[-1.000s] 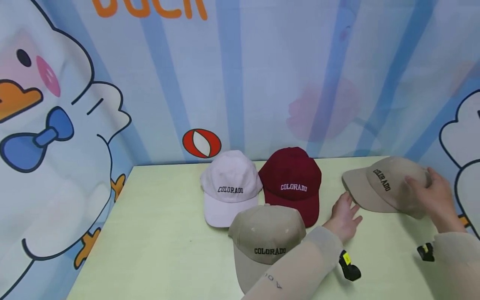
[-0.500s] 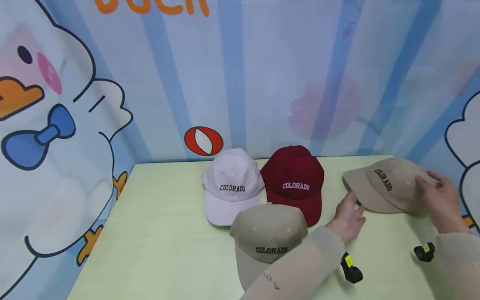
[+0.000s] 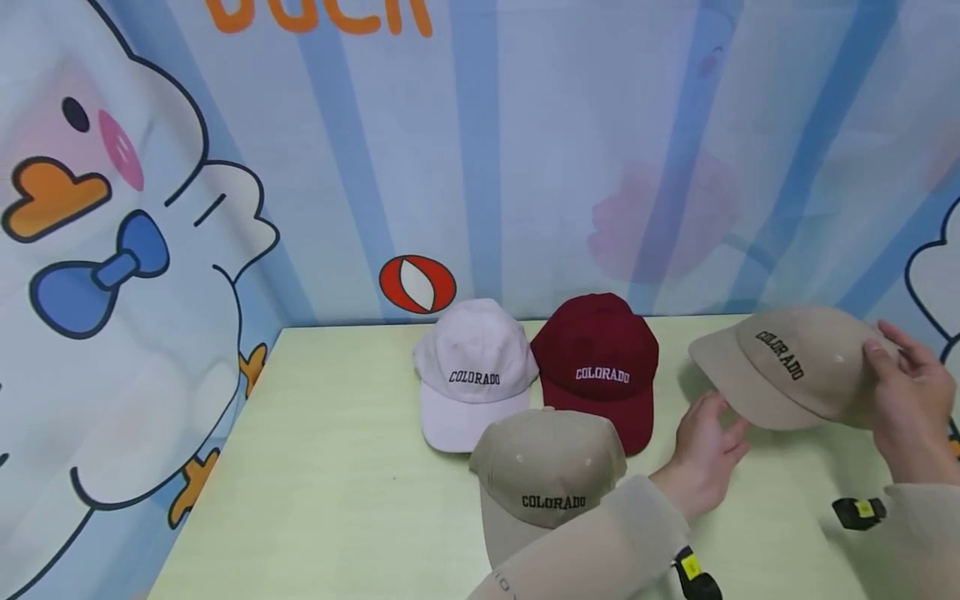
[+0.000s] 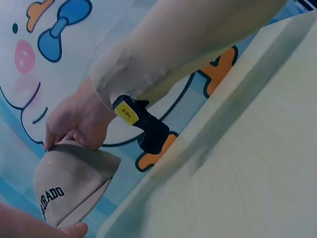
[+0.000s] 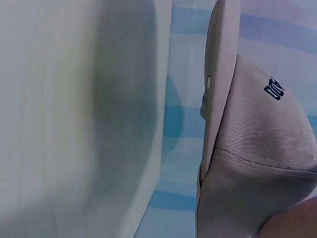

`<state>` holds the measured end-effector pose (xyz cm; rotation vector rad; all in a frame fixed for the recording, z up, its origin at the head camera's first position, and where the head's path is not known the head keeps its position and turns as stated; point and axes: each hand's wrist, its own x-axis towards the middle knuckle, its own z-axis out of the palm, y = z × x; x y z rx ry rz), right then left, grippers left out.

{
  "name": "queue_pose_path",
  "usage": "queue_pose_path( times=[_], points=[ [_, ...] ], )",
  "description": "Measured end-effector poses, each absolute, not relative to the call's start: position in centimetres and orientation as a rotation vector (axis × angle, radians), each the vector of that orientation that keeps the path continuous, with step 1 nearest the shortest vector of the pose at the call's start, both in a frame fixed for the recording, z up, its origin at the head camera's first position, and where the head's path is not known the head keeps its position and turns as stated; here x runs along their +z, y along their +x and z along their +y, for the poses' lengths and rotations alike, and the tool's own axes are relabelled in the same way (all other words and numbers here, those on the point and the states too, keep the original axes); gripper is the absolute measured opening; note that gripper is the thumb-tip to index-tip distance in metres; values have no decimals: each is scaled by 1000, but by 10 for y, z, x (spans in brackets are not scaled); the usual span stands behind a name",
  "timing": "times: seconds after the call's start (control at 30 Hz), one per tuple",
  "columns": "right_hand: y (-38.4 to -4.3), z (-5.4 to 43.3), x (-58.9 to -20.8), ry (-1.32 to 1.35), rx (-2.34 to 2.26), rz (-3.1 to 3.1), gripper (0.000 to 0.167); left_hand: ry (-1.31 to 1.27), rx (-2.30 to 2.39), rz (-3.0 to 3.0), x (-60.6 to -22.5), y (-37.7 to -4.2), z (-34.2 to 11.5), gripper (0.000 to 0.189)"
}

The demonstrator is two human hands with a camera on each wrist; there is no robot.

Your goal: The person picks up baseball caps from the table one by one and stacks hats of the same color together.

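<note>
A beige baseball cap lettered COLORADO is held up over the right side of the table, its brim toward the left. My right hand grips the back of its crown, thumb on the near side. At the brim's front edge, my left hand pinches it; part of the fingers is hidden. The left wrist view shows the same cap between the right hand above and the left hand below. From the right wrist, the cap's side shows with a gap above the table.
A white cap and a dark red cap stand side by side at the back of the table. Another beige cap sits before them, partly behind my left sleeve. A printed duck backdrop rises behind.
The beige cap on the right has risen off the table and shifted slightly right. Both hands moved with it, the left from beside the brim to a hold on it. The view shifted slightly.
</note>
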<state>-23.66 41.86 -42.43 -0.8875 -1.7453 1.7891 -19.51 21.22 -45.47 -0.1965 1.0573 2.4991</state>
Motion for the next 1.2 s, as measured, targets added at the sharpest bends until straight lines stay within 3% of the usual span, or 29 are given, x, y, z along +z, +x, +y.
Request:
queue_pose_path(
  times=[0.13, 0.33, 0.73, 1.2],
  points=[
    [-232, 409, -420, -787, 1863, -1641, 39, -221, 2513, 1113, -448, -183, 200, 45],
    [-225, 394, -411, -670, 1890, -1613, 37, -282, 2501, 1224, -438, -169, 188, 38],
    [-207, 369, -392, -326, 2025, -1614, 47, -252, 2510, 1310, -431, -160, 152, 24],
    [-188, 338, -370, 25, 2135, -1619, 48, -160, 2611, 1194, -409, -175, 83, 42]
  ],
)
